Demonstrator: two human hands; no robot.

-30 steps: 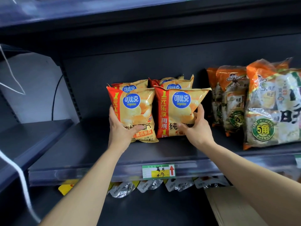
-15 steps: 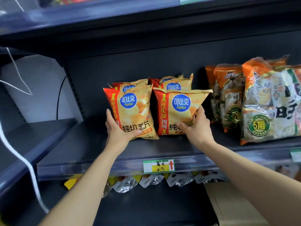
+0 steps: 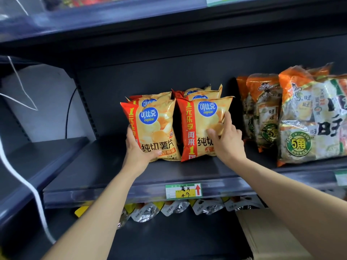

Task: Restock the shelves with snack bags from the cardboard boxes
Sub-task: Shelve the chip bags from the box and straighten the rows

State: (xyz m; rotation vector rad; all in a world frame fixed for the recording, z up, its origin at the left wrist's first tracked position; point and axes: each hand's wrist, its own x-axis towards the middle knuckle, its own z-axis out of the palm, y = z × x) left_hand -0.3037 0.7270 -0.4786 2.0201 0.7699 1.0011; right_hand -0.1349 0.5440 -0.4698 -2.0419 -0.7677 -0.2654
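Note:
Two yellow-and-red chip bags stand upright side by side on the dark middle shelf [image 3: 97, 171], with more of the same bags behind them. My left hand [image 3: 138, 149] grips the lower left corner of the left chip bag [image 3: 155, 128], thumb across its front. My right hand [image 3: 226, 139] lies on the front right of the right chip bag [image 3: 199, 126], fingers spread up over its face and thumb pressing its lower part. A cardboard box [image 3: 268, 235] shows at the lower right, under the shelf.
Orange rice-cracker bags [image 3: 266, 109] and a bigger pack [image 3: 315, 119] fill the shelf's right side. A price tag [image 3: 183, 191] sits on the shelf rail. Silver-topped pouches [image 3: 172, 208] hang below. A white cable [image 3: 35, 199] runs down at left beside another dark shelf [image 3: 37, 158].
My right hand slid from the right bag's lower right edge up onto its front face. The left bag sits a little straighter. The view moved closer and slightly up.

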